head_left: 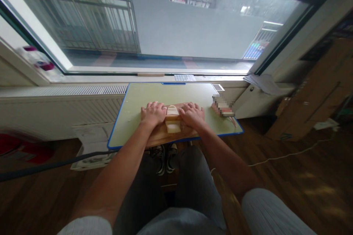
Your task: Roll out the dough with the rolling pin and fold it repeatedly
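Note:
A wooden rolling pin (173,118) lies crosswise over a pale strip of dough (173,128). The dough shows on both the near and far side of the pin. Over the pin's left end sits my left hand (153,113), fingers bent forward around it. My right hand (192,114) covers the right end in the same way, so both ends are hidden. Beneath the dough is a brown wooden board (158,136), resting on a pale green table with a blue rim (132,106).
A blurred-out item (223,106) lies at the table's right edge. Behind the table are a radiator (91,91) and a window. A bottle (38,58) stands on the left sill. Papers (263,83) lie at right, near a large cardboard box (311,91). A cable (292,156) crosses the floor.

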Demonstrator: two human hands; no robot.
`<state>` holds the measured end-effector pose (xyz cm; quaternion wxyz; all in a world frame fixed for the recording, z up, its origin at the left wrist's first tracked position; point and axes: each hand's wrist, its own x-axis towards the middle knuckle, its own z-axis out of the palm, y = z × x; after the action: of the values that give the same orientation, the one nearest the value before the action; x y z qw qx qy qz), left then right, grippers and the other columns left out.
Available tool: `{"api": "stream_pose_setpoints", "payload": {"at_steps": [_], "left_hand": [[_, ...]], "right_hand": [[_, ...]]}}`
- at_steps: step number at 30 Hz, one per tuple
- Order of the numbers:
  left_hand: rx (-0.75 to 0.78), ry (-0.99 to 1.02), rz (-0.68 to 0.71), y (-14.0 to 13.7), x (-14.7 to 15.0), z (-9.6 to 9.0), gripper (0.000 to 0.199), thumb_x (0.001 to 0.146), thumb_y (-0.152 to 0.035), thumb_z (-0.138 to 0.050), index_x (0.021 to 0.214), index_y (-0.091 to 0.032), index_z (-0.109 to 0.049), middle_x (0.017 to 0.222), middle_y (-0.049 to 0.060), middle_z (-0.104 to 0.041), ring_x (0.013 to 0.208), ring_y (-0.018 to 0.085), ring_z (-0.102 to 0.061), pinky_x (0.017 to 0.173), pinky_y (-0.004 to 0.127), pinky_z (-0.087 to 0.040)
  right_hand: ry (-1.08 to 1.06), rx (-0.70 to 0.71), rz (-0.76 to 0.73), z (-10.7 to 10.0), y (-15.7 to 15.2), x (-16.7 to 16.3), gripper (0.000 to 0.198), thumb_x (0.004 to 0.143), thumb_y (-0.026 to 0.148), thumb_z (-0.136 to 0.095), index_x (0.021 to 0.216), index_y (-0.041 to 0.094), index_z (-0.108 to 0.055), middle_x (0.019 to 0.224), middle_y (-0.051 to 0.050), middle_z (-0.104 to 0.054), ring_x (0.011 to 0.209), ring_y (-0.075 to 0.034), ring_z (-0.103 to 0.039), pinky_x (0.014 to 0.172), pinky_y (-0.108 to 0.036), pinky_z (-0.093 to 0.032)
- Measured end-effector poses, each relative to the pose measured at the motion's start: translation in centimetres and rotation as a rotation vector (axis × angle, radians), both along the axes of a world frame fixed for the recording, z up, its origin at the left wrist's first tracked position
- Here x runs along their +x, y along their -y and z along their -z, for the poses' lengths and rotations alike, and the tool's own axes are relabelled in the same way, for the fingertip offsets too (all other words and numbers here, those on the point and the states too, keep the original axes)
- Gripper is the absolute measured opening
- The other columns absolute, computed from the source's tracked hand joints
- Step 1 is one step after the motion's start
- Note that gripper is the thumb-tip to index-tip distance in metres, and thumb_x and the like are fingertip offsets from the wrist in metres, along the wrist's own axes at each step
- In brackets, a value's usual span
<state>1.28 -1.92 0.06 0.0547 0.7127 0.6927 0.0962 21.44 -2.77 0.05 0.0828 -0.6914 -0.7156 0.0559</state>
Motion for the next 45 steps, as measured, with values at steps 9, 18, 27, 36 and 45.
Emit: {"api": "stream_pose_setpoints", "payload": {"at_steps": [9, 18, 27, 36, 45], "left_hand": [[0.001, 0.029, -0.063, -5.0, -0.1, -0.3, 0.049, 0.105, -0.042, -0.037, 0.133, -0.025, -0.073, 0.152, 0.015, -0.065, 0.135, 0.036, -0.06, 0.113, 0.059, -0.049], [0.016, 0.022, -0.037, -4.7, -0.1, -0.1, 0.049, 0.105, -0.043, -0.037, 0.133, -0.024, -0.073, 0.151, 0.016, -0.066, 0.134, 0.036, -0.061, 0.11, 0.059, -0.05], [0.06, 0.006, -0.005, 0.1, -0.1, 0.4, 0.048, 0.107, -0.047, -0.037, 0.134, -0.031, -0.073, 0.153, 0.01, -0.067, 0.136, 0.034, -0.059, 0.113, 0.058, -0.045], [0.227, -0.021, 0.042, 4.6, -0.1, 1.3, 0.052, 0.11, -0.052, -0.033, 0.137, -0.028, -0.071, 0.159, 0.011, -0.062, 0.146, 0.034, -0.05, 0.125, 0.06, -0.03], [0.146, -0.035, -0.012, 2.9, 0.2, 0.7, 0.05, 0.11, -0.05, -0.033, 0.134, -0.033, -0.072, 0.159, 0.009, -0.062, 0.145, 0.032, -0.051, 0.126, 0.061, -0.028]], "right_hand": [[-0.063, -0.079, 0.036, -0.2, -5.5, -0.2, 0.069, 0.103, 0.065, -0.044, 0.157, 0.025, -0.059, 0.167, -0.011, -0.054, 0.153, -0.037, -0.042, 0.126, -0.062, -0.032], [-0.049, -0.034, 0.009, 0.2, -5.0, -0.1, 0.067, 0.104, 0.064, -0.042, 0.154, 0.025, -0.062, 0.164, -0.011, -0.057, 0.152, -0.038, -0.044, 0.125, -0.064, -0.033], [0.018, 0.087, 0.003, 0.7, 0.4, -0.2, 0.066, 0.109, 0.061, -0.035, 0.16, 0.025, -0.057, 0.169, -0.008, -0.052, 0.157, -0.036, -0.04, 0.13, -0.063, -0.027], [0.015, 0.124, 0.06, 0.8, 4.0, -0.8, 0.064, 0.113, 0.059, -0.029, 0.16, 0.026, -0.057, 0.173, -0.008, -0.047, 0.162, -0.038, -0.031, 0.132, -0.07, -0.013], [0.003, 0.136, 0.046, 0.5, 2.7, -1.1, 0.063, 0.113, 0.059, -0.029, 0.156, 0.024, -0.06, 0.17, -0.011, -0.05, 0.159, -0.039, -0.036, 0.13, -0.069, -0.019]]}}
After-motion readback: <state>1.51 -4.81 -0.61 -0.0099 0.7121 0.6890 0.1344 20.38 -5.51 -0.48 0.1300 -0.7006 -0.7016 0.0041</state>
